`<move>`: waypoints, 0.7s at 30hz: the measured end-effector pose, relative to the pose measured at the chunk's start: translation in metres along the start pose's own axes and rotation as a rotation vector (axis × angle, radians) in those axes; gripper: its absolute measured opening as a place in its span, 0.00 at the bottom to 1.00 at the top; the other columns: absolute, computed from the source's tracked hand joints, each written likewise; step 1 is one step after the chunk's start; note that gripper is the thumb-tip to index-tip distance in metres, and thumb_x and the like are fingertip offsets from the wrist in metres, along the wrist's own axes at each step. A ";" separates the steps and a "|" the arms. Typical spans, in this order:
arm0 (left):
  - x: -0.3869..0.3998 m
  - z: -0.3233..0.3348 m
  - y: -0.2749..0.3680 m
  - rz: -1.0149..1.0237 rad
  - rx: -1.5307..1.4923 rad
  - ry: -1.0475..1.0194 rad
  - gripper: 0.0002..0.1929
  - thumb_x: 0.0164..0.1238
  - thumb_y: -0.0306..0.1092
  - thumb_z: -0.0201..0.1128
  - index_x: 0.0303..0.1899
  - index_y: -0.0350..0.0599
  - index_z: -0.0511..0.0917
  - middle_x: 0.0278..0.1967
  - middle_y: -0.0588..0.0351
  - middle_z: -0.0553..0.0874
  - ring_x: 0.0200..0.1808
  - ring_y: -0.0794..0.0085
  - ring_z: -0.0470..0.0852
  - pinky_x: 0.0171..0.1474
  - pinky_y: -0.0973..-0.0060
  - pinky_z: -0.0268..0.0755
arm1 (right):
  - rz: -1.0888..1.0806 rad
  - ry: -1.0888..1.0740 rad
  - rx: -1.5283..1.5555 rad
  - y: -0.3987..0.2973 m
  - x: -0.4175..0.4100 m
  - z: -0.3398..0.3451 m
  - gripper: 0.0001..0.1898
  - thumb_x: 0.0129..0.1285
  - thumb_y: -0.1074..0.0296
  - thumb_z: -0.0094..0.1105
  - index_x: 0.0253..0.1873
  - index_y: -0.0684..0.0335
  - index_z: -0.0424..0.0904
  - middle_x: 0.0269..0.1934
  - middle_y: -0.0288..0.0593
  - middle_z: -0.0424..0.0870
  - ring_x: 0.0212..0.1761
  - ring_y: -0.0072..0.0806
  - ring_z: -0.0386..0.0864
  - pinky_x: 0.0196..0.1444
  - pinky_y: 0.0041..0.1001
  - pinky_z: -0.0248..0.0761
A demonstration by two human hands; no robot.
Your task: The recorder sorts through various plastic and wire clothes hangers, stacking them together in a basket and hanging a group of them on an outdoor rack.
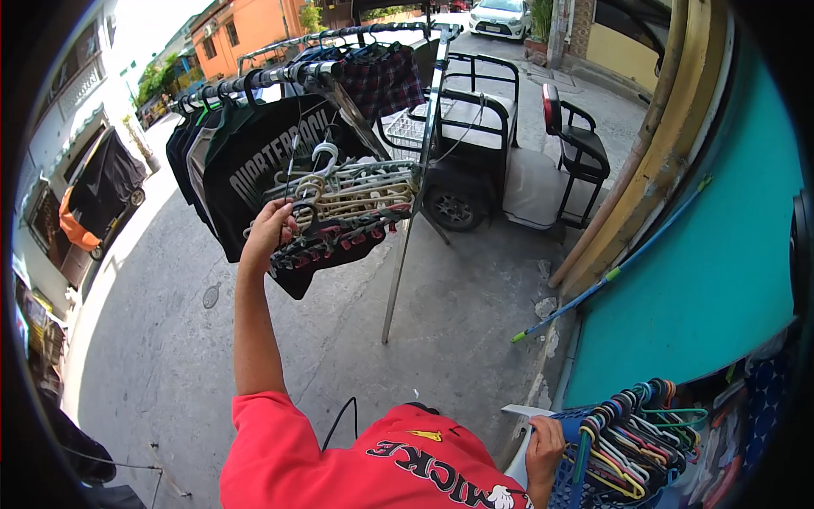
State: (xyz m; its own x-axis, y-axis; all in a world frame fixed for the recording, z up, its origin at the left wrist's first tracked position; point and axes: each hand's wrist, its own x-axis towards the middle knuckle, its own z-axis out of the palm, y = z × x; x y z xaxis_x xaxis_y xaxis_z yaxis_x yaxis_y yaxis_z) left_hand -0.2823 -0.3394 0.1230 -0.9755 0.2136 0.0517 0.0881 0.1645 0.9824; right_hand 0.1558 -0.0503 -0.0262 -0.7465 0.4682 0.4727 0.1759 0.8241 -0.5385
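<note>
My left hand (272,230) reaches out to a bundle of plastic hangers (362,194) hung at the near end of a metal clothes rack (407,254). Its fingers close at the bundle's left end, by a thin dark cord or wire; the exact grip is partly hidden. Clip hangers with pink and dark green clips (343,242) hang lowest there. Behind them is a black shirt (254,153) with large grey lettering. Low at the right, my right hand (545,445) curls over a white edge (520,455) beside a blue plastic basket (563,474). Many-coloured hangers (629,445) are hooked along the basket.
Plaid shorts (381,79) hang on the rack's far rail. A three-wheeled vehicle (477,146) stands behind the rack. A blue pole (610,273) leans against the teal panel (687,286) at right. A covered vehicle (105,184) stands across the concrete street (172,343).
</note>
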 end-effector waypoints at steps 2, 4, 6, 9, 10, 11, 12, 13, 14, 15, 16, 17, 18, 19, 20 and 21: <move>0.001 0.000 -0.004 0.007 -0.002 -0.002 0.16 0.67 0.39 0.51 0.52 0.41 0.68 0.23 0.65 0.75 0.20 0.87 0.68 0.23 0.89 0.59 | -0.024 -0.008 -0.037 0.002 -0.001 0.000 0.13 0.42 0.86 0.51 0.35 0.65 0.73 0.34 0.45 0.79 0.35 0.42 0.76 0.38 0.34 0.69; 0.001 0.002 -0.006 0.014 -0.004 -0.004 0.16 0.67 0.39 0.51 0.52 0.41 0.68 0.23 0.64 0.76 0.20 0.87 0.69 0.24 0.90 0.59 | -0.018 -0.007 -0.041 0.002 -0.002 0.000 0.13 0.42 0.86 0.51 0.35 0.65 0.73 0.34 0.45 0.79 0.35 0.41 0.76 0.38 0.34 0.69; 0.000 0.004 -0.006 0.000 0.018 0.027 0.18 0.67 0.41 0.51 0.54 0.41 0.67 0.28 0.62 0.77 0.25 0.85 0.72 0.26 0.87 0.62 | -0.010 -0.005 -0.044 0.001 -0.002 -0.001 0.13 0.42 0.87 0.51 0.35 0.65 0.73 0.34 0.45 0.79 0.35 0.41 0.76 0.38 0.33 0.69; 0.002 0.004 -0.010 0.009 0.015 0.090 0.20 0.67 0.43 0.50 0.56 0.45 0.65 0.34 0.62 0.79 0.28 0.84 0.74 0.29 0.85 0.65 | -0.001 -0.002 -0.046 0.002 -0.005 -0.003 0.13 0.42 0.86 0.52 0.35 0.65 0.73 0.35 0.45 0.78 0.35 0.41 0.76 0.37 0.33 0.69; 0.005 0.000 -0.013 0.024 0.019 0.085 0.20 0.67 0.44 0.50 0.56 0.45 0.64 0.37 0.59 0.79 0.33 0.82 0.77 0.33 0.83 0.66 | 0.001 -0.003 -0.052 0.003 -0.006 -0.003 0.13 0.42 0.86 0.52 0.35 0.65 0.73 0.35 0.45 0.78 0.35 0.41 0.76 0.37 0.33 0.69; 0.006 0.001 -0.014 0.024 0.022 0.077 0.20 0.67 0.44 0.50 0.56 0.45 0.64 0.37 0.59 0.79 0.33 0.82 0.77 0.33 0.83 0.66 | 0.003 -0.003 -0.059 0.004 -0.008 -0.003 0.13 0.42 0.86 0.52 0.35 0.64 0.74 0.35 0.45 0.78 0.35 0.41 0.76 0.37 0.33 0.69; 0.005 0.003 -0.013 0.053 0.060 0.127 0.21 0.67 0.44 0.50 0.56 0.43 0.64 0.39 0.59 0.79 0.35 0.80 0.76 0.34 0.83 0.65 | 0.012 0.000 -0.062 0.004 -0.009 -0.004 0.13 0.42 0.86 0.52 0.35 0.64 0.74 0.35 0.45 0.78 0.35 0.41 0.76 0.37 0.33 0.69; 0.005 0.006 -0.012 0.083 0.098 0.176 0.21 0.67 0.44 0.50 0.55 0.41 0.65 0.40 0.58 0.79 0.37 0.79 0.76 0.35 0.83 0.64 | 0.016 0.002 -0.061 0.005 -0.010 -0.004 0.13 0.41 0.86 0.52 0.35 0.64 0.74 0.35 0.45 0.78 0.35 0.41 0.76 0.37 0.33 0.69; 0.002 0.010 -0.007 0.094 0.118 0.208 0.22 0.66 0.43 0.52 0.56 0.39 0.65 0.42 0.55 0.79 0.41 0.75 0.77 0.40 0.80 0.66 | 0.020 0.004 -0.059 0.005 -0.012 -0.005 0.13 0.41 0.86 0.53 0.35 0.64 0.74 0.34 0.44 0.78 0.35 0.41 0.76 0.37 0.33 0.69; 0.004 0.011 -0.011 0.095 0.120 0.201 0.22 0.66 0.43 0.52 0.56 0.39 0.65 0.42 0.55 0.79 0.41 0.75 0.77 0.40 0.80 0.66 | 0.027 0.007 -0.060 0.004 -0.012 -0.006 0.13 0.41 0.86 0.53 0.35 0.64 0.74 0.34 0.44 0.78 0.35 0.41 0.76 0.37 0.33 0.69; 0.008 0.009 -0.017 0.211 0.206 0.285 0.22 0.66 0.42 0.52 0.56 0.38 0.65 0.43 0.53 0.79 0.43 0.73 0.77 0.44 0.78 0.67 | 0.028 0.006 -0.058 0.003 -0.012 -0.007 0.13 0.41 0.86 0.53 0.35 0.64 0.74 0.34 0.44 0.78 0.35 0.41 0.76 0.37 0.33 0.69; 0.011 0.007 -0.019 0.327 0.291 0.368 0.23 0.65 0.42 0.53 0.55 0.36 0.65 0.43 0.51 0.78 0.45 0.70 0.77 0.47 0.76 0.67 | 0.029 0.005 -0.056 0.002 -0.013 -0.007 0.13 0.41 0.86 0.53 0.35 0.64 0.74 0.34 0.44 0.78 0.35 0.41 0.76 0.37 0.33 0.69; 0.011 0.012 -0.014 0.342 0.346 0.391 0.22 0.64 0.40 0.54 0.54 0.35 0.67 0.46 0.47 0.77 0.49 0.65 0.76 0.53 0.73 0.65 | 0.043 0.010 -0.060 0.001 -0.014 -0.008 0.13 0.41 0.86 0.53 0.35 0.64 0.74 0.34 0.44 0.78 0.35 0.41 0.76 0.37 0.33 0.69; 0.009 0.018 -0.010 0.344 0.347 0.376 0.22 0.64 0.40 0.54 0.54 0.35 0.67 0.46 0.47 0.77 0.49 0.65 0.76 0.53 0.73 0.65 | 0.037 0.009 -0.067 0.001 -0.015 -0.009 0.13 0.41 0.86 0.53 0.35 0.64 0.74 0.34 0.44 0.78 0.35 0.40 0.76 0.37 0.33 0.69; 0.004 0.026 -0.004 0.438 0.503 0.496 0.21 0.64 0.39 0.54 0.54 0.36 0.67 0.47 0.46 0.76 0.50 0.64 0.76 0.53 0.72 0.65 | 0.032 0.009 -0.073 0.000 -0.016 -0.009 0.13 0.41 0.85 0.53 0.35 0.64 0.74 0.34 0.44 0.78 0.34 0.40 0.76 0.36 0.33 0.69; -0.002 0.037 0.005 0.535 0.658 0.612 0.21 0.64 0.39 0.55 0.54 0.36 0.68 0.48 0.46 0.76 0.50 0.63 0.76 0.53 0.71 0.66 | 0.050 0.014 -0.078 -0.001 -0.017 -0.010 0.13 0.41 0.85 0.53 0.35 0.64 0.74 0.34 0.44 0.78 0.34 0.40 0.76 0.36 0.33 0.69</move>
State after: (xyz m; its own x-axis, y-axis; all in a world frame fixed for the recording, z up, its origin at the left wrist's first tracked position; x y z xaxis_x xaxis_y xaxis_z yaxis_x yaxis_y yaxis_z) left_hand -0.2725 -0.3037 0.1207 -0.6964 -0.0806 0.7131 0.4515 0.7231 0.5227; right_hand 0.1749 -0.0557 -0.0271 -0.7268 0.5134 0.4562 0.2626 0.8215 -0.5062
